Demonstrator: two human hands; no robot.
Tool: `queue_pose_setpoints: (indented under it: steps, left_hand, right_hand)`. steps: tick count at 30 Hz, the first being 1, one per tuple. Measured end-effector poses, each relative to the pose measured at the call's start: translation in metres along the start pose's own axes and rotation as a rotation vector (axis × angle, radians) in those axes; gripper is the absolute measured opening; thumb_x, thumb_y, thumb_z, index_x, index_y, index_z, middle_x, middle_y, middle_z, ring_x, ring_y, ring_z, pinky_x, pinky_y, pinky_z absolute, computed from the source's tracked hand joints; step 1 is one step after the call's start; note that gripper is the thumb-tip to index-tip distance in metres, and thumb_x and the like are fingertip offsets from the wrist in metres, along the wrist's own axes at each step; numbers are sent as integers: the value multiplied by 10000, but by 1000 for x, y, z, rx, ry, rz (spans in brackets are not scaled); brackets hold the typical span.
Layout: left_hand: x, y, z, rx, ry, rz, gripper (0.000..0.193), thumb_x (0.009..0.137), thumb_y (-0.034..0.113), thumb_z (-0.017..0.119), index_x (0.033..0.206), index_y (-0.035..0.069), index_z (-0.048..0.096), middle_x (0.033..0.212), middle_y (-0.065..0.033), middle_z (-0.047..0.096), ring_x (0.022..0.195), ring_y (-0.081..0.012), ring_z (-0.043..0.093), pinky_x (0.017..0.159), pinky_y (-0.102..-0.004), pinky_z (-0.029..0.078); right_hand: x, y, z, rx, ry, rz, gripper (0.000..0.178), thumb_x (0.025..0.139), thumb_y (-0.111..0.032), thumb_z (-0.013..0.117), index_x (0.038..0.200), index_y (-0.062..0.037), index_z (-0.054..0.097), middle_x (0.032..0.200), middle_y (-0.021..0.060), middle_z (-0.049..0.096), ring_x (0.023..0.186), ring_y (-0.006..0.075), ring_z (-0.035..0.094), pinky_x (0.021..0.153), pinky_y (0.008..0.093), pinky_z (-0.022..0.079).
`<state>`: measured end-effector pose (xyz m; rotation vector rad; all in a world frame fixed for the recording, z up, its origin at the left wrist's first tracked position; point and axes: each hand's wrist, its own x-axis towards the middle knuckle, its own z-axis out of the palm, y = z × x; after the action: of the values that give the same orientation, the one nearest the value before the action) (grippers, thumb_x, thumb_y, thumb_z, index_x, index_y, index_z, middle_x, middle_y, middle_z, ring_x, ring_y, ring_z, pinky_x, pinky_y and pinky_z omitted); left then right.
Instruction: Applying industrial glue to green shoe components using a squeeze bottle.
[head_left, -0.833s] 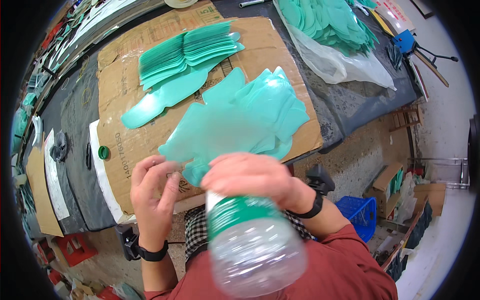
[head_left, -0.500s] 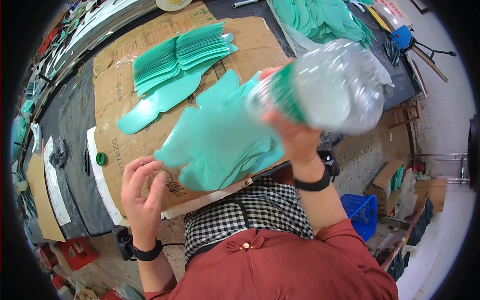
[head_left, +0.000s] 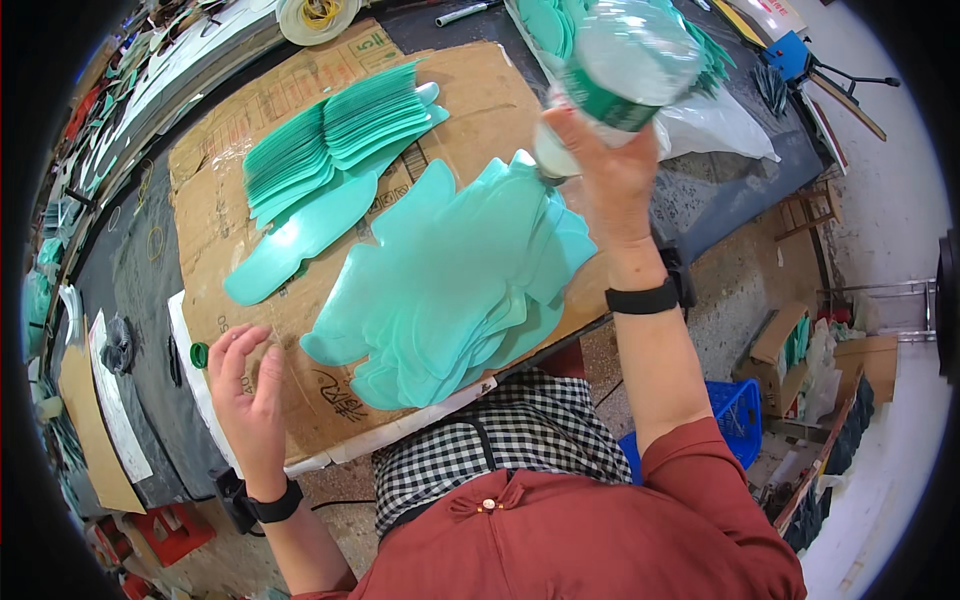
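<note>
My right hand [head_left: 607,170] grips a large clear plastic bottle [head_left: 640,50] with a green label. Tilted, it has its broad end toward the upper right and its narrower end over the right edge of a fanned pile of teal insole-shaped sheets [head_left: 430,270]. My left hand [head_left: 250,395] hangs over the cardboard's left front part, fingers loosely bent and apart, holding nothing. Close to its fingertips lies a green bottle cap [head_left: 199,355]. Beyond the pile, a neat overlapping row of teal sheets [head_left: 335,130] rests on the cardboard [head_left: 210,220].
More teal sheets [head_left: 545,28] lie at the back, by a white plastic bag [head_left: 715,130]. A roll of tape [head_left: 316,15] sits at the far edge. Below the table on the right stands a blue basket [head_left: 738,420]; a red stool [head_left: 172,532] is at lower left.
My right hand has carried the bottle away from me, up and left in view, off the middle of the pile. My left hand has shifted left, away from the sheets toward the cap.
</note>
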<state>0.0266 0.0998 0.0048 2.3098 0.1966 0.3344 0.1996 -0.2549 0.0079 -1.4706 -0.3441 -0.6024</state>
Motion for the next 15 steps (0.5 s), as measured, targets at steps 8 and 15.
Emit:
queue_pose_setpoints:
  steps: [8,15]
  left_hand:
    - [27,-31,-7,112,107,-55,339,959,156,693,1262,7,661,1272,-112,611,1210,-254,574,1061,-358,422]
    - [51,-47,-2,306,121,-57,357,945,201,697,1246,11,677,1224,-134,625,1143,-278,595,1015,-373,448]
  right_hand:
    - [-51,-27,10,311,127,175,507,845,-220,872,1234,-23,613,1155,83,671,1041,188,645,890,356,544]
    - [-120,-70,64,325,-621,-55,582,840,-119,810,1344,-1,543,1255,161,674,1094,295,668,916,390,546]
